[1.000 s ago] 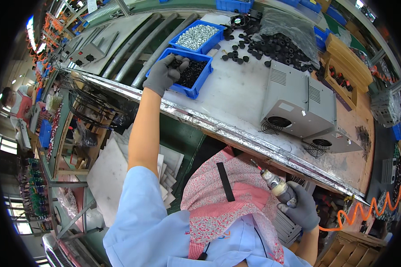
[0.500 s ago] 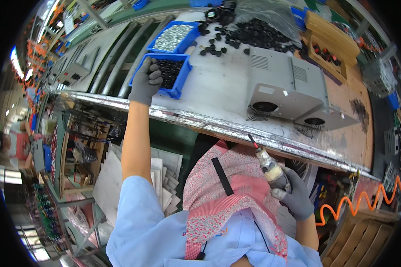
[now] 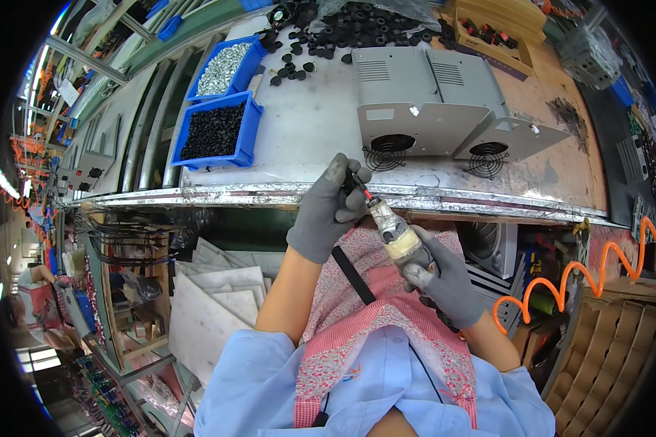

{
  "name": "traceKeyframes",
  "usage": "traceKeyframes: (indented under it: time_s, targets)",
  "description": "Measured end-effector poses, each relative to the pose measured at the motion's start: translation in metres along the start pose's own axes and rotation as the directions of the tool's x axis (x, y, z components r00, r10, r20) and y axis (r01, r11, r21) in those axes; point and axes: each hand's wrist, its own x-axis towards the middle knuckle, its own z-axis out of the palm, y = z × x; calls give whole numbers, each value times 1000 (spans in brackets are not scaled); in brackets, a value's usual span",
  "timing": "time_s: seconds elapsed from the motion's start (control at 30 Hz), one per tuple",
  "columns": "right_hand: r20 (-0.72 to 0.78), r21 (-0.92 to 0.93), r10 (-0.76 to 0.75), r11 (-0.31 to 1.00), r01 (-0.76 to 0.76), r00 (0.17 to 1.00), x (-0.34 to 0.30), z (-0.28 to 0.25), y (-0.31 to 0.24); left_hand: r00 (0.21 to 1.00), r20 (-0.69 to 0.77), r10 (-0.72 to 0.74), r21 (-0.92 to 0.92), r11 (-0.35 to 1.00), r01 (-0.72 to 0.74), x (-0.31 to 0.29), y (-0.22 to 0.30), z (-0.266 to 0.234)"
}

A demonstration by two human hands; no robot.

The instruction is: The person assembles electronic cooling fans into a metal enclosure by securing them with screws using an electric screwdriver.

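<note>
The right hand (image 3: pixel 444 280), in a grey glove, is wrapped fully around the body of a handheld power screwdriver (image 3: pixel 397 237), which points up and to the left over the person's pink apron (image 3: pixel 386 320). The gloved left hand (image 3: pixel 328 207) is pinched closed at the tool's tip (image 3: pixel 361 188), fingers gathered on something too small to make out. Both hands sit just below the metal edge of the workbench (image 3: pixel 306 131). On the bench, near the hands, lie two grey fan housings (image 3: pixel 430 102) with round grilles. Farther left stand a blue bin of small black parts (image 3: pixel 215 131) and, behind it, a blue bin of silvery screws (image 3: pixel 222 65). An orange coiled air hose (image 3: pixel 561 284) hangs at right.
</note>
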Motion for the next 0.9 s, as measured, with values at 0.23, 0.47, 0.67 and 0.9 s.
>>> traceKeyframes:
  time_s: [0.23, 0.47, 0.67, 0.9]
  targets:
    - [-46, 4, -80, 997, 80, 996, -1, -2, 9, 989, -144, -34, 46, 998, 41, 5, -14, 2]
    - [7, 182, -30, 983, 29, 1000, -2, -5, 13, 987, -120, 111, 255, 964, -77, 3, -20, 9]
    - [-1, 220, -16, 975, 16, 1000, -2, -7, 19, 994, -37, 100, 486, 871, -69, 4, -14, -1]
    - [-203, 123, 0, 992, 26, 979, -14, -17, -7, 922, -270, 278, 718, 696, 0, 6, -1, 0]
